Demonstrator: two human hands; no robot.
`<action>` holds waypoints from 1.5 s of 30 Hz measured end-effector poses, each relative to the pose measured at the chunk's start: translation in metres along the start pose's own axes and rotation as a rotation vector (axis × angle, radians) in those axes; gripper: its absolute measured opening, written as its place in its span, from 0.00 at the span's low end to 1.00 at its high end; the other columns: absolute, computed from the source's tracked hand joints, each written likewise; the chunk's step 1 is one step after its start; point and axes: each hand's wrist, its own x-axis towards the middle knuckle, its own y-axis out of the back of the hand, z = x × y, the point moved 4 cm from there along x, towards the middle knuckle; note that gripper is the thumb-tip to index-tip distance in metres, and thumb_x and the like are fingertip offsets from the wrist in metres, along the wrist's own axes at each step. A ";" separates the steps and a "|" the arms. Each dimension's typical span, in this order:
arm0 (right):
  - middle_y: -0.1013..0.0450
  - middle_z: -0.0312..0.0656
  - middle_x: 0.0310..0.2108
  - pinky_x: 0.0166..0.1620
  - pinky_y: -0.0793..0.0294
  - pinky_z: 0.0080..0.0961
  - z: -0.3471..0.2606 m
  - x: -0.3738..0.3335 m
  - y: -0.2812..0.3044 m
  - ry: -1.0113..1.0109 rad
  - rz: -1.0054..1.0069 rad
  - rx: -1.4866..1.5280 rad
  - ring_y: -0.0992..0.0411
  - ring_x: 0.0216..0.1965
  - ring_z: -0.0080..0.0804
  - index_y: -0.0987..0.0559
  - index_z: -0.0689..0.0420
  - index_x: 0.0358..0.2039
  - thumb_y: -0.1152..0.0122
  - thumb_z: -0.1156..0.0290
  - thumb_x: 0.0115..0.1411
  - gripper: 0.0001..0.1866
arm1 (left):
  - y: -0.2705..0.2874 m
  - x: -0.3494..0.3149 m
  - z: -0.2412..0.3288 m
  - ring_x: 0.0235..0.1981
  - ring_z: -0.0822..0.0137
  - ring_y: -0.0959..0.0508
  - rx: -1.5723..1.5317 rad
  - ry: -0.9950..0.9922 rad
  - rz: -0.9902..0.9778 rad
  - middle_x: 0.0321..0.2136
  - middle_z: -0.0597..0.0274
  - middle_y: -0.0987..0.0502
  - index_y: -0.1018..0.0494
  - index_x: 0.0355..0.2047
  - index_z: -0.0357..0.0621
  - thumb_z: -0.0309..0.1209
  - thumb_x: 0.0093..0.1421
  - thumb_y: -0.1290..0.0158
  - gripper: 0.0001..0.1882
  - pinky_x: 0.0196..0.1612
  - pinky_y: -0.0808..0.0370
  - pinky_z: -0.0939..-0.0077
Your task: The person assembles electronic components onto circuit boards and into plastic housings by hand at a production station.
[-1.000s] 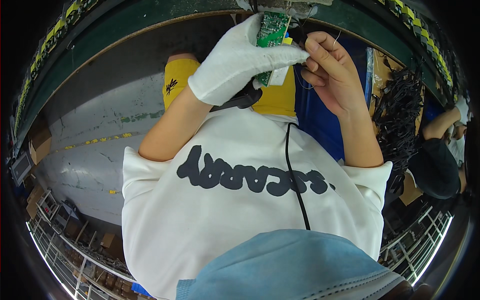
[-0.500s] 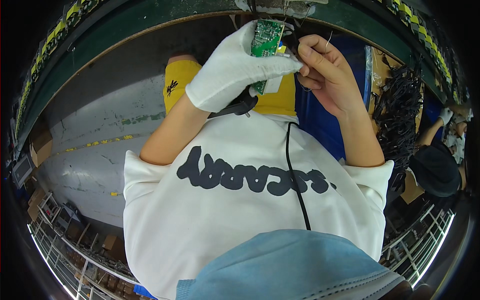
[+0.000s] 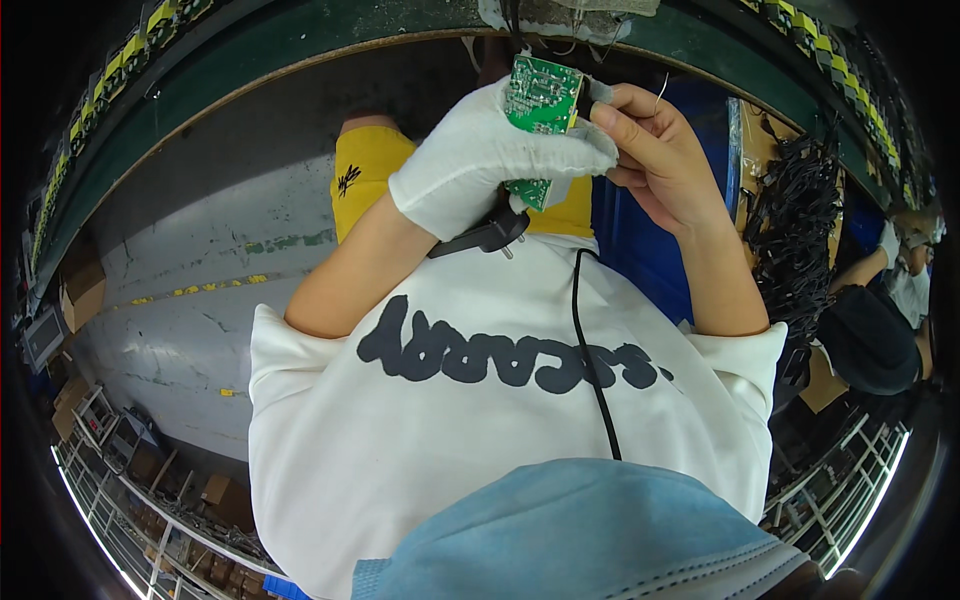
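My left hand (image 3: pixel 470 160), in a white glove, is closed around a green circuit board (image 3: pixel 545 92), its fingers crossing the board's face. The board is tilted, with solder points and small parts on the side that shows. My bare right hand (image 3: pixel 655 150) pinches a small dark part (image 3: pixel 598 92) at the board's right edge; its kind is hard to make out. A thin light wire (image 3: pixel 662 90) sticks up by the right fingers. Below the gloved hand hangs a black power plug (image 3: pixel 490 236) with metal pins.
A green bench edge (image 3: pixel 400 52) runs across the top. To the right lie a blue bin (image 3: pixel 645 250) and a heap of black cables (image 3: pixel 795 210) on cardboard. Another person in a black hat (image 3: pixel 870 340) works at far right. A black cord (image 3: pixel 590 340) hangs over my white shirt.
The board and both hands have shifted slightly down and right, and the board has turned a little. The plug has come further into view, its pins now showing.
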 end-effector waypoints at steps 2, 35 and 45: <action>0.31 0.27 0.26 0.20 0.49 0.09 0.000 0.001 -0.001 0.016 0.023 -0.038 0.42 0.21 0.08 0.21 0.55 0.40 0.40 0.65 0.64 0.09 | 0.001 0.000 0.000 0.28 0.79 0.23 0.021 -0.004 0.030 0.31 0.67 0.20 0.24 0.44 0.41 0.32 0.52 0.33 0.20 0.26 0.27 0.87; 0.30 0.31 0.34 0.36 0.36 0.11 -0.028 0.016 0.006 0.568 0.032 -0.532 0.34 0.31 0.14 0.19 0.63 0.38 0.37 0.79 0.59 0.07 | -0.008 0.008 0.002 0.19 0.82 0.31 -0.053 0.089 -0.011 0.21 0.74 0.27 0.22 0.38 0.45 0.35 0.53 0.36 0.13 0.19 0.40 0.86; 0.31 0.32 0.33 0.34 0.37 0.10 -0.036 0.008 -0.012 0.777 0.022 -0.803 0.35 0.31 0.13 0.19 0.63 0.40 0.38 0.79 0.59 0.08 | 0.001 0.013 -0.012 0.20 0.81 0.30 -0.146 0.064 0.047 0.21 0.73 0.27 0.22 0.37 0.45 0.33 0.53 0.36 0.12 0.20 0.38 0.85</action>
